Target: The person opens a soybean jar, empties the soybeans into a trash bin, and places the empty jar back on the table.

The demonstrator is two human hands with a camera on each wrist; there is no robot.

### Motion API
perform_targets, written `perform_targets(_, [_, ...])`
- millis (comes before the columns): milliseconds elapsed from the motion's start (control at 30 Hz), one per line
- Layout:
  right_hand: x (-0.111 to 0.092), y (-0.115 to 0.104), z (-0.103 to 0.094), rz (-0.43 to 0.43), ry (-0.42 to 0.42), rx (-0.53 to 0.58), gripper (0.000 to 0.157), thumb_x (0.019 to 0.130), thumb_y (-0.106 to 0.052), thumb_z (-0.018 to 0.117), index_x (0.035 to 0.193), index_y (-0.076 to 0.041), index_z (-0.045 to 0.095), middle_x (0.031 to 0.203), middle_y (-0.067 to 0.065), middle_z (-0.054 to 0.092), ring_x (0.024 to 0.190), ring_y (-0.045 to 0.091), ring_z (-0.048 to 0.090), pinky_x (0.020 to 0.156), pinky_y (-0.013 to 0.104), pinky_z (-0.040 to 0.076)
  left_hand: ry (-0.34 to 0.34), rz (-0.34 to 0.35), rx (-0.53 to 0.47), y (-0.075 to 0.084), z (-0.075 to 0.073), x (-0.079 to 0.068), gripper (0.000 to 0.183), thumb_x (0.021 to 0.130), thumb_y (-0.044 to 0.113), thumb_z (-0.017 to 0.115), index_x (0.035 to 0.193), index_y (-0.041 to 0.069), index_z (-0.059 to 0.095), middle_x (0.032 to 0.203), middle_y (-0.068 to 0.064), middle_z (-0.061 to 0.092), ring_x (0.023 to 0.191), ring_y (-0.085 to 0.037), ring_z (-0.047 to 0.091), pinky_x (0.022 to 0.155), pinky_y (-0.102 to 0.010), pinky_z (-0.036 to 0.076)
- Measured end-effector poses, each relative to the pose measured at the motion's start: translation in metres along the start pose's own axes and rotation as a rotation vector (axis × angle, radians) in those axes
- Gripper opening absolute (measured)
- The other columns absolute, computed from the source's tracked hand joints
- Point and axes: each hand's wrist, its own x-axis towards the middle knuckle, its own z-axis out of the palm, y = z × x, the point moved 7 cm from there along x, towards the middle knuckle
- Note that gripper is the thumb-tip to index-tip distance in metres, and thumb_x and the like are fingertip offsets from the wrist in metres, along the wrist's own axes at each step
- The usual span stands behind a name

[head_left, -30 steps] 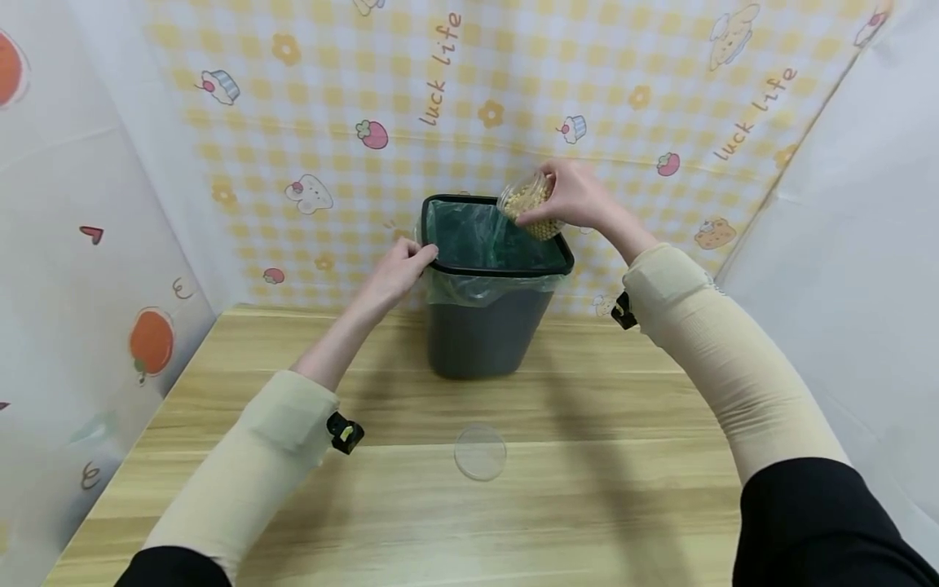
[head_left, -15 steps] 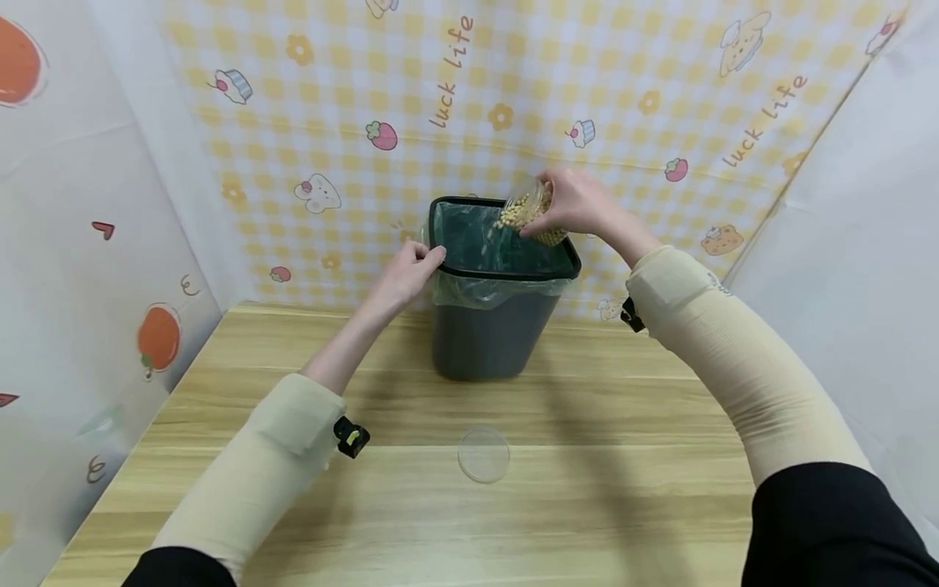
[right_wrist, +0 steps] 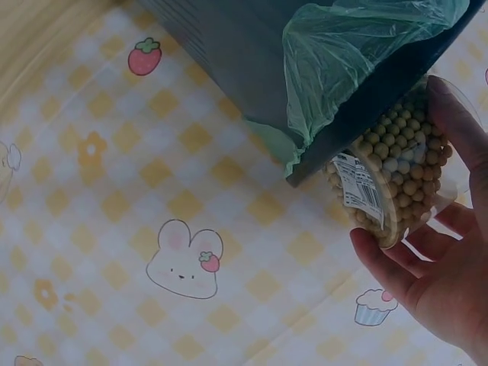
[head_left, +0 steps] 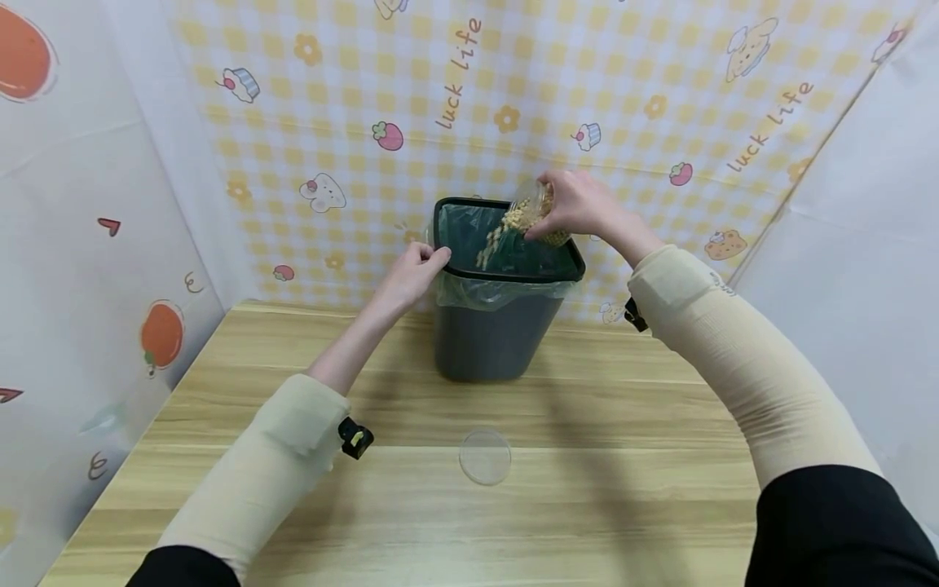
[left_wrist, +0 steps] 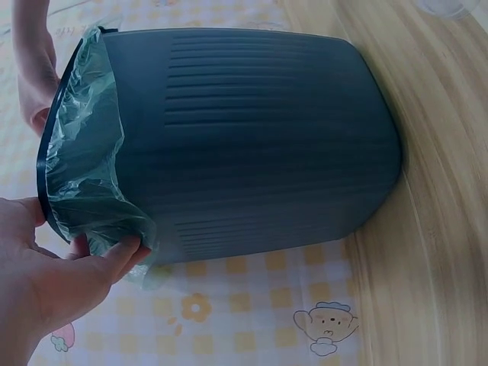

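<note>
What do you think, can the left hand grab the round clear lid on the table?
Probably yes, but the left hand would first need to let go of the bin. Nothing covers the lid on the table, so the way looks free.

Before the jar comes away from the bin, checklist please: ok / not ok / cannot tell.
1. Left hand steadying the bin: ok, it grips the near left corner of the rim.
2. Right hand secure on the jar: ok, thumb and fingers wrap it.
3. Pour aimed inside: ok, visible beans fall within the opening.
4. Jar emptied: not ok, plenty of beans inside.
5. Liner over the rim: ok where visible, folded outside.
6. Bin floor covered by liner: cannot tell, hidden.
</note>
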Motion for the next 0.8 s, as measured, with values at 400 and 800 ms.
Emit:
perform_targets(400, [0.0015, -0.0039, -0.0078, -0.036, 0.031, -0.055, 0.087, 0.062, -0.057, 0.080, 0.129, -0.009, 0.050, 0.102, 0.011, 0.062, 0.085, 0.027, 0.057, 0.075, 0.041, 0.046, -0.016, -0.024, 0.002, -0.0024, 0.0005, -0.0005, 0.055, 0.095, 0.057, 0.037, 0.121, 0.009, 0.041, 0.108, -0.010, 0.045, 0.098, -0.024, 0.045, 0.081, -0.034, 0.036])
perform_targets(800, [0.0002, -0.0055, -0.0100, -0.037, 0.004, -0.069, 0.094, 0.063, -0.055, 0.080, 0.137, -0.008, 0.045, 0.111, 0.013, 0.061, 0.091, 0.029, 0.058, 0.083, 0.045, 0.047, -0.014, -0.011, 0.005, -0.0017, 0.0007, 0.0000, 0.055, 0.095, 0.056, 0.037, 0.121, 0.008, 0.041, 0.105, -0.011, 0.045, 0.096, -0.025, 0.045, 0.080, -0.034, 0.036])
